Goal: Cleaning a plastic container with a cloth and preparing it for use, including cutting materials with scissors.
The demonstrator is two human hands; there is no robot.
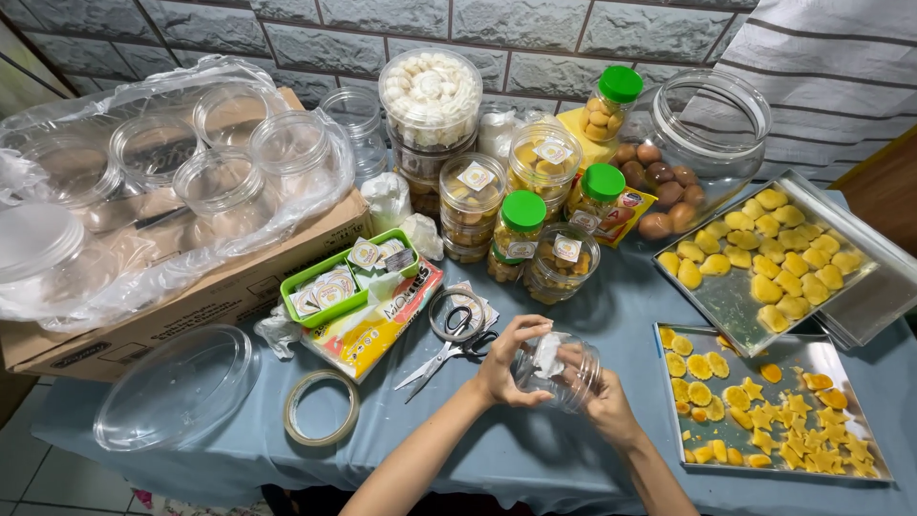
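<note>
Covering the table, a blue cloth (535, 449) lay under everything; above it a clear jar (564, 368) sat tilted between both hands, left hand (504, 368) and right hand (607, 406) each clasped around its sides, beside scissors (449, 349).

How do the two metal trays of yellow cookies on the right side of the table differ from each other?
The upper tray holds plump, pale yellow cookies spread apart over it, while the lower tray holds flatter, deeper orange-yellow star and round cookies, crowded toward its near right corner. The upper tray lies turned at an angle, with another tray under it; the lower tray lies nearly square to the table edge. Both are shiny, rectangular, and rest on the blue cloth.
</note>
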